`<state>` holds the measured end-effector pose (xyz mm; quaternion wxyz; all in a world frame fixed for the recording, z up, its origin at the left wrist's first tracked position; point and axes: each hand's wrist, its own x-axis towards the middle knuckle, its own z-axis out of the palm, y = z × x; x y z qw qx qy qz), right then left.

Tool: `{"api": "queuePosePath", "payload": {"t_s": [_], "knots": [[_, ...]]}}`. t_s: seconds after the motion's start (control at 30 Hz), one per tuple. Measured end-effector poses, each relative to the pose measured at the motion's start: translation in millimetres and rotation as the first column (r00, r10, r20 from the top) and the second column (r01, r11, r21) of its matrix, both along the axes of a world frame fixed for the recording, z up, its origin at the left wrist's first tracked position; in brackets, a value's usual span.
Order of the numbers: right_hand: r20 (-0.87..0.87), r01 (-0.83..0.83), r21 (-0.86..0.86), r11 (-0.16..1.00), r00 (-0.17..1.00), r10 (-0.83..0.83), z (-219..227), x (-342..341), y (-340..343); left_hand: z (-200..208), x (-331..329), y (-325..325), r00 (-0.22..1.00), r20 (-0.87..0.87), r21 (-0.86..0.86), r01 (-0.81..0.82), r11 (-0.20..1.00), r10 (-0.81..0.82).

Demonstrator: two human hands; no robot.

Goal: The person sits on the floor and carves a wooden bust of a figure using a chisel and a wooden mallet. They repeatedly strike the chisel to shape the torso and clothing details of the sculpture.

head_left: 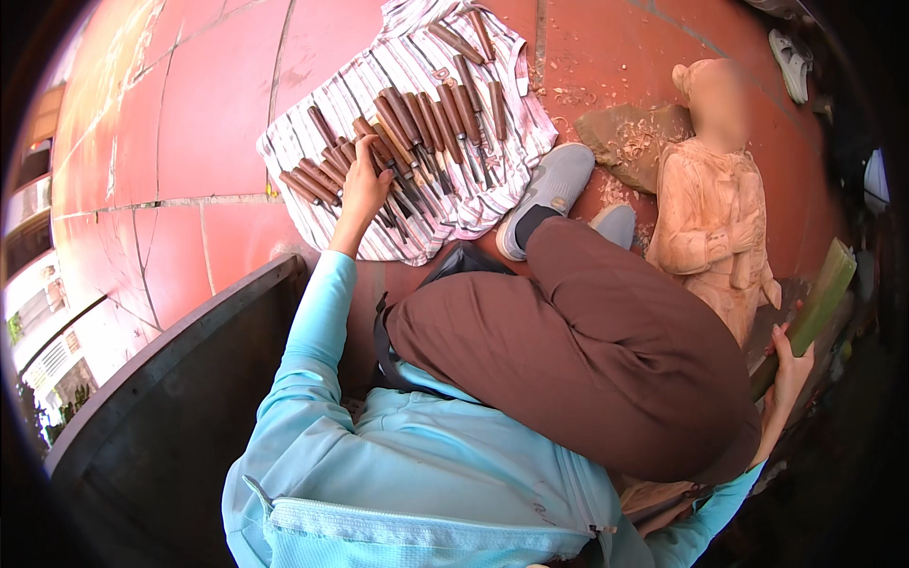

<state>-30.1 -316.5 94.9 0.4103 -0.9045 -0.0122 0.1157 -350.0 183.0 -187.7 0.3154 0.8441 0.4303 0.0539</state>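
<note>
My left hand (364,192) reaches down onto a row of carving chisels (402,118) with brown wooden handles, spread on a striped cloth (284,142). Its thumb and forefinger close about one chisel handle near the row's left part; the other fingers are partly hidden. At the far right, my right hand (788,367) grips a thick green wooden stick (822,295), held slanting upward. Beside that stick lies a carved wooden figure (708,208) in a robe, one arm folded across its chest.
Wood shavings lie on a rough wooden block (636,142) and the red tiled floor (222,71). My shoes (554,189) stand between cloth and block. A dark panel with a raised edge (180,322) rises at my left. A white shoe (789,64) lies at the far right.
</note>
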Motion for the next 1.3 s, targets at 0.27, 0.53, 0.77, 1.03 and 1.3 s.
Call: {"api": "queuePosePath", "payload": {"t_s": [0.27,0.53,0.77,1.03,1.3], "knots": [[0.038,-0.005,0.006,1.000,0.999,0.005,-1,-4,-8,-17,-17,7,0.997,-0.008,0.054,-0.082,0.995,0.083],[0.059,-0.010,-0.042,0.999,0.998,0.013,2,0,-7,-30,-56,-17,0.975,-0.216,0.027,-0.053,0.998,0.058],[0.048,0.022,-0.086,0.996,0.999,-0.018,13,-9,-1,-25,-58,-27,0.975,-0.132,-0.156,-0.197,0.968,0.177],[0.025,-0.012,-0.093,0.996,1.000,0.014,16,-17,-4,-23,-68,-15,0.964,-0.133,-0.231,-0.258,0.938,0.232],[0.060,0.014,-0.148,0.989,0.998,-0.006,19,-27,-16,-28,-56,-22,0.987,-0.123,-0.030,-0.106,0.994,0.102]]}}
